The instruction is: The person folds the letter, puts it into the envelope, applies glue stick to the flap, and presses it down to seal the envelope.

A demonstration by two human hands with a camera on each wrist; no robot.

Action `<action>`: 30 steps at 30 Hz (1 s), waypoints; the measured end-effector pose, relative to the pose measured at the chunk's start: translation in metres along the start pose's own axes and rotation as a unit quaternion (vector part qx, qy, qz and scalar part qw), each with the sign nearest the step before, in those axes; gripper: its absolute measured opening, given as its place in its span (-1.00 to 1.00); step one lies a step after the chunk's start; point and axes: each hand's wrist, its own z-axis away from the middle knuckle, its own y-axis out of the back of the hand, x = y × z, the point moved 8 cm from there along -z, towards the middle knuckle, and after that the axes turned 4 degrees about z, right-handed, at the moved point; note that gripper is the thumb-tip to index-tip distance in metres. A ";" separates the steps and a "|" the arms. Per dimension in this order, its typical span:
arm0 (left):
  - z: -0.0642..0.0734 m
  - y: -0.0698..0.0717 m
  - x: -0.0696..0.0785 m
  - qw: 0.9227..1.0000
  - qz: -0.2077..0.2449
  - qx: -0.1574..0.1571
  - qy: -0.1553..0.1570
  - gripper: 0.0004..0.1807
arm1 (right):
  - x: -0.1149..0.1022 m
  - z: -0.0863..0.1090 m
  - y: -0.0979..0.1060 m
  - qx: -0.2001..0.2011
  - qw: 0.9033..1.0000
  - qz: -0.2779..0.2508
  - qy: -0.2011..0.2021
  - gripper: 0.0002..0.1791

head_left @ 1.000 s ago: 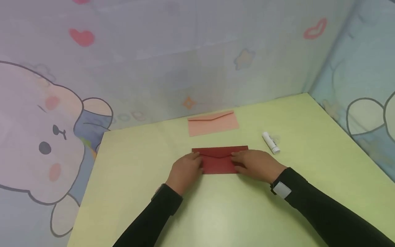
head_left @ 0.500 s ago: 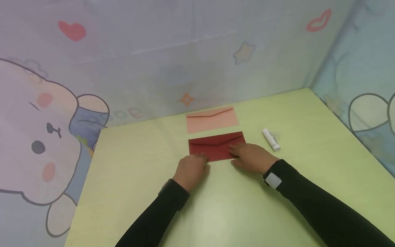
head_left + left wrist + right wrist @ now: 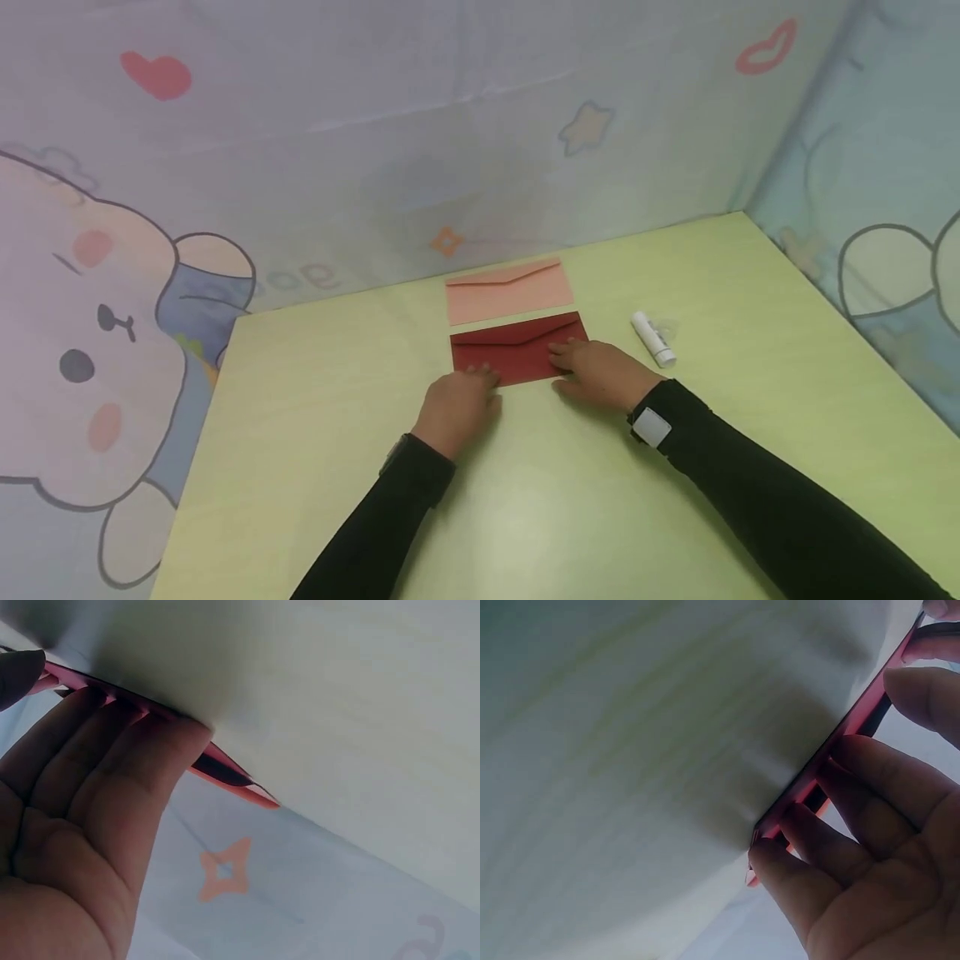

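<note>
A dark red envelope lies flat on the table, its flap along the far side. My left hand rests its fingertips on the envelope's near left corner. On the near right part, the fingers of my right hand touch the paper. In the left wrist view, extended fingers press on the red envelope from above. The right wrist view likewise has spread fingertips against the red envelope. Just beyond it lies a pink envelope, with a narrow strip of table between the two.
A white glue stick lies to the right of the envelopes. The pale yellow table ends at a printed cloth backdrop at the back, with another printed cloth along the right side.
Both hands have slid the red envelope away from me, up near the pink one, and it has turned slightly to line up with it. The fingers now lie nearer its front edge.
</note>
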 end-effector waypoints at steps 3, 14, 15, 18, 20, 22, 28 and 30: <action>0.000 0.003 -0.002 0.999 0.033 0.008 0.007 -0.72 | 0.000 0.001 0.001 0.008 1.000 -0.011 0.005 -0.47; 0.002 0.051 0.017 0.990 0.142 0.001 0.019 -0.74 | 0.025 0.019 0.027 0.071 0.993 -0.085 -0.043 -0.49; 0.002 0.051 0.017 0.990 0.143 -0.003 0.020 -0.74 | 0.027 0.020 0.027 0.067 0.993 -0.084 -0.046 -0.49; -0.002 0.037 0.012 0.991 0.135 -0.012 0.018 -0.74 | 0.028 0.023 0.024 0.054 0.994 -0.084 -0.048 -0.50; -0.005 0.023 0.008 0.991 0.132 -0.016 0.016 -0.75 | 0.028 0.025 0.021 0.047 0.994 -0.084 -0.044 -0.54; -0.008 0.008 0.003 0.993 0.120 -0.003 0.006 -0.75 | 0.028 0.027 0.019 0.037 0.995 -0.083 -0.042 -0.55; -0.010 0.014 0.011 0.995 0.096 0.011 -0.007 -0.76 | 0.031 0.031 0.012 0.002 0.995 -0.086 -0.049 -0.48; -0.008 0.023 0.015 0.995 0.098 0.012 -0.009 -0.73 | 0.032 0.031 0.011 0.000 0.995 -0.088 -0.051 -0.47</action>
